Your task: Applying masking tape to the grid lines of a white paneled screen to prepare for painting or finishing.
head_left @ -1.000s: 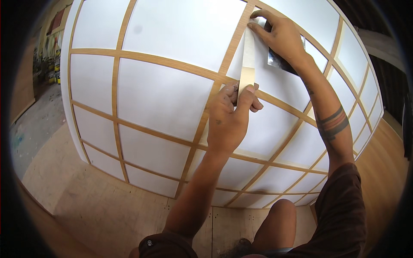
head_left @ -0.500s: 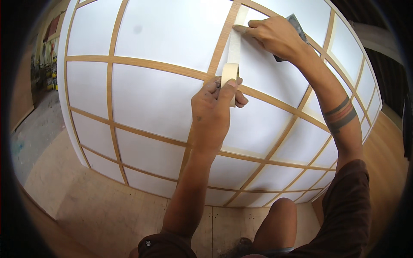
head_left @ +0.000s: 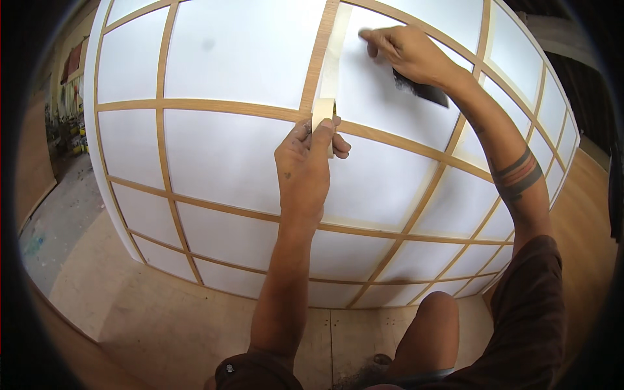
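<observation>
My left hand [head_left: 312, 146] is closed around a roll of cream masking tape [head_left: 324, 117], thumb on its outer face. From the roll, an unwound strip of tape [head_left: 330, 68] runs up along the right side of a vertical wooden strip on the white panel [head_left: 234, 55]. To the right of the tape, my right hand [head_left: 413, 55] is over a white pane, with its forefinger stretched toward the upper left and apart from the tape. A flat black scraper [head_left: 421, 90] sticks out below its palm; the other fingers curl and partly hide how it is held.
Wooden strips [head_left: 227, 107] divide the panel into a grid, and pale tape lines several panes at the right. A plywood floor [head_left: 162, 318] lies below, with my bent knee [head_left: 432, 325] near the panel's lower edge. Cluttered shelves [head_left: 77, 130] stand far left.
My right hand has come off the tape strip and moved rightward from it, its scraper turning to point down and right. The left hand still grips the roll; the whole view has shifted slightly.
</observation>
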Available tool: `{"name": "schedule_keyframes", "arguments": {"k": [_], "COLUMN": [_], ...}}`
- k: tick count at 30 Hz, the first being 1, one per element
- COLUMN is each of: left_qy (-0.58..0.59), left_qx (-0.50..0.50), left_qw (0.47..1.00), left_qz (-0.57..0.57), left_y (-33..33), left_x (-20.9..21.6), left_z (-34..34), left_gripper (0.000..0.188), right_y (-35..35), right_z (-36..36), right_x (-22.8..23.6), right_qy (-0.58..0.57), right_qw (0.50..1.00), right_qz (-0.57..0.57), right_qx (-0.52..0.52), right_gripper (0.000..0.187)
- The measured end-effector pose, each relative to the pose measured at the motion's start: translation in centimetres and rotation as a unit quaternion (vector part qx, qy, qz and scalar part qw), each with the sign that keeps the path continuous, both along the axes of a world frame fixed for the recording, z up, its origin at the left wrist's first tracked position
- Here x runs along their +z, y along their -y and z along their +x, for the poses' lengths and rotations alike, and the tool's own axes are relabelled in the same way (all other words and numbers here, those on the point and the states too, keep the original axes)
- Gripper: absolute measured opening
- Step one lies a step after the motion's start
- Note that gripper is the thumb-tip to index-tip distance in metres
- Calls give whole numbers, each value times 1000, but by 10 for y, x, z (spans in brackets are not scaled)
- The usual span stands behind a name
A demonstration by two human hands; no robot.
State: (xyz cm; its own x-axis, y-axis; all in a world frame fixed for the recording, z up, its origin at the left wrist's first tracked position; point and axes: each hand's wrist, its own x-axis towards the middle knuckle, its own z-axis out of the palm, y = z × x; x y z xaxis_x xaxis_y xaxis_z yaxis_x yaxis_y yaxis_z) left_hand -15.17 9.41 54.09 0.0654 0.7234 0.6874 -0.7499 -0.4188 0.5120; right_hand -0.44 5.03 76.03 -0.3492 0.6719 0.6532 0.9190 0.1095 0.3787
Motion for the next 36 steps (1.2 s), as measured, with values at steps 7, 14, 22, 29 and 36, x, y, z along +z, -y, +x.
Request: {"name": "schedule_keyframes", "arguments": {"k": [7,14,22,29,36], "left_qy": [0,4,4,2,8], "left_qx": [6,-7,-16,-25,-27], "left_qw": [1000,1000,1000,1000,1000], "left_qz": [-1,-5,-13,-12,0], "left_y": [-6,-8,-6,-6,-10], "left_x": [-1,-1,1,1,-2], "left_z": [-2,0,-2,-4,-3], "left_gripper": [36,36,34,34,34], "right_y": [15,41,12,-8,-24], "right_z": [24,-10,-1,16,12], "right_x": [26,31,14,-6,-23], "right_qy": [53,-41,153,272,310], "right_qw": [975,950,934,879,871], "right_qz": [-173,-168,247,359,354], "right_qx": [127,259,207,156,141], "right_gripper": [51,19,8,21,24]}}
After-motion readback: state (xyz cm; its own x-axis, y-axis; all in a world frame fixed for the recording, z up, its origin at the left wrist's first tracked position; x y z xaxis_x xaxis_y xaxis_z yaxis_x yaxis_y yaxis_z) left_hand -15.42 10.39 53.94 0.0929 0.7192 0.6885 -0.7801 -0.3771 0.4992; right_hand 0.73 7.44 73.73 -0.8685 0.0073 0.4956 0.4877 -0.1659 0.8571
